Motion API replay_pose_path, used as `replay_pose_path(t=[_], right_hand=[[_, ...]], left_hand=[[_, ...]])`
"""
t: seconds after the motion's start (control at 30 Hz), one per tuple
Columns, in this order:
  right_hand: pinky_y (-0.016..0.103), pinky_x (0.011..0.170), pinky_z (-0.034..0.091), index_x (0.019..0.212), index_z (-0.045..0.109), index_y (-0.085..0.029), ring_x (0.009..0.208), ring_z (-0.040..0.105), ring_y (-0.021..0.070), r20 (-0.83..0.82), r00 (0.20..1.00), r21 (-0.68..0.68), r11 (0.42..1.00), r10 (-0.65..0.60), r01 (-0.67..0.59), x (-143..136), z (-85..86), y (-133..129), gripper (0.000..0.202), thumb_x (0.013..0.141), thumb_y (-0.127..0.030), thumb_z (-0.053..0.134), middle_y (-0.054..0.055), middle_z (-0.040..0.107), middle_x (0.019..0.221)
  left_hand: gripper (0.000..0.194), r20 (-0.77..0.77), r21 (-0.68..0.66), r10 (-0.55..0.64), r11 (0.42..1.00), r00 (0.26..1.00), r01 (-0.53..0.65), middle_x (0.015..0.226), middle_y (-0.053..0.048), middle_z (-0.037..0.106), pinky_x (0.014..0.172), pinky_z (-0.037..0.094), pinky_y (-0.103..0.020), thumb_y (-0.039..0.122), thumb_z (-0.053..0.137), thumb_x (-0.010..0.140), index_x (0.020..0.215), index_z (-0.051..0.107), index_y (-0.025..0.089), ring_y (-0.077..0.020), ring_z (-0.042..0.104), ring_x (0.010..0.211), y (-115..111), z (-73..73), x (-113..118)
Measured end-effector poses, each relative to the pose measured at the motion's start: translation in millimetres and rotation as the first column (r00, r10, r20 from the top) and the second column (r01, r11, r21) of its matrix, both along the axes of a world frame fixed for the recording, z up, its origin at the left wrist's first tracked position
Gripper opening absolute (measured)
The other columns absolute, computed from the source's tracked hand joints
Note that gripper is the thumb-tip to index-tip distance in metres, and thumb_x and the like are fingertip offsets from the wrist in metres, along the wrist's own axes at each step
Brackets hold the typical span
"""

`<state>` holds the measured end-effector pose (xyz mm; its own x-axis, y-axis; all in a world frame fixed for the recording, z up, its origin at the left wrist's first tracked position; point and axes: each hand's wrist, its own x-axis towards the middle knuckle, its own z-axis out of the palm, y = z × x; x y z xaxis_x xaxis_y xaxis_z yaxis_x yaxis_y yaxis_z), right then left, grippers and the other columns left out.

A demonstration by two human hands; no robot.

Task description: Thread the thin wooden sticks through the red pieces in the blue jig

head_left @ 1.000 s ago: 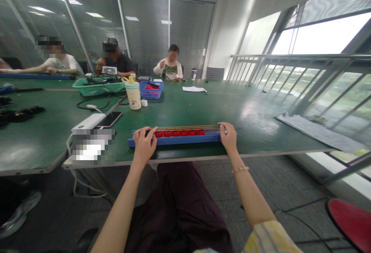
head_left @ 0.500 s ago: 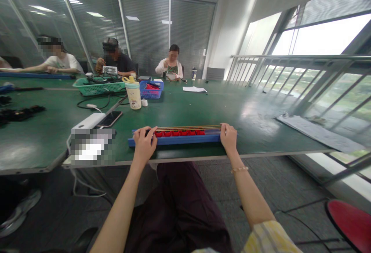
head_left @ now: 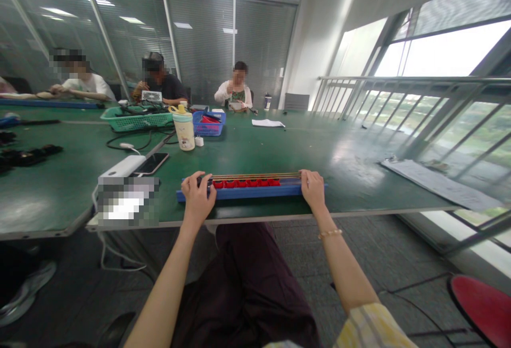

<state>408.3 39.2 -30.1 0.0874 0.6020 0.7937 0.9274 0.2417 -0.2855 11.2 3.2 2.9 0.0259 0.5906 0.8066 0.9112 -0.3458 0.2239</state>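
Note:
A long blue tray lies crosswise near the table's front edge. Inside it sits a row of several red pieces. Several thin golden rods run lengthwise above the red pieces, between my two hands. My left hand is closed at the rods' left end, its fingers curled over the tray; something black shows among those fingers. At the right end my right hand is closed, thumb and fingers pinched on the rods. The exact contact under the fingertips is hidden.
Left of the tray are a phone and a white power strip with a cable. Farther back stand a cream bottle, a green basket and a blue basket. A clipboard with papers lies right. Several people sit across.
My right hand has shifted slightly left along the tray, and the left hand's fingers have moved slightly left. The red pieces sit slightly farther left. At far left, a person's hands have come together.

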Motion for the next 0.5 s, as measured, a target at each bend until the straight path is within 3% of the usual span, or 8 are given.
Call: replay_pose_path(t=[0.5], right_hand=[[0.039,0.09,0.041,0.111,0.068,-0.021,0.1,0.058,0.0241,0.047,0.993,-0.013,0.995,0.104,-0.103,-0.6,1.8,-1.7,0.042,0.101,-0.04,0.032,0.009,0.072,0.102]], left_hand=[[0.04,0.031,0.001,0.025,1.0,0.999,-0.025,0.125,-0.016,0.054,0.104,0.035,-0.051,0.024,0.051,0.085,0.122,0.062,0.015,-0.0316,0.04,0.117,0.7,-0.6,-0.4]])
